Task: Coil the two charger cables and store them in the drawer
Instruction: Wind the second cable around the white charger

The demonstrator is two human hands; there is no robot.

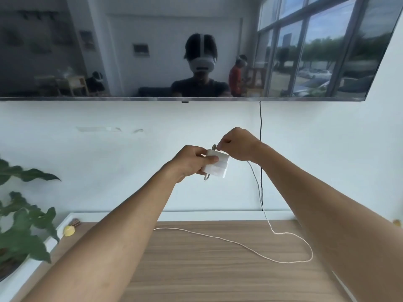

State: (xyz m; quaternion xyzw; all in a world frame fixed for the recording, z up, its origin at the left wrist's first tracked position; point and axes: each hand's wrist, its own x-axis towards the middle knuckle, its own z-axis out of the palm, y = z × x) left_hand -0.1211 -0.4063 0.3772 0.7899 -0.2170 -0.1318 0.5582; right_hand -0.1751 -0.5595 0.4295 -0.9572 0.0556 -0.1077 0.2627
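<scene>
- Head view, progress: the task looks early. One white charger brick [218,167] is held up in front of the wall, above the wooden surface [196,275]. Its thin white cable [283,261] mostly lies loose. It drops from the brick to the surface, swings round in a wide loop on the right, then runs left until the left forearm hides it.
- Faint bands across the brick may be the first turns of cable, but this is too soft to confirm.
- Neither a second charger cable nor any drawer shows here, so winding this one, doing the other and storing both appear to remain.
- Head view, left grip: the left hand [189,162] has its fingers and thumb curled round the brick's left side, the thumb lying across its face, holding it firmly.
- Head view, right grip: the right hand [236,146] is nearly closed, its fingertips [220,147] pinching the cable just beside a small metal arm [213,147] that sticks up from the brick's top edge.
- A black cord [261,171] hangs down the wall behind, apart from the white cable.
</scene>
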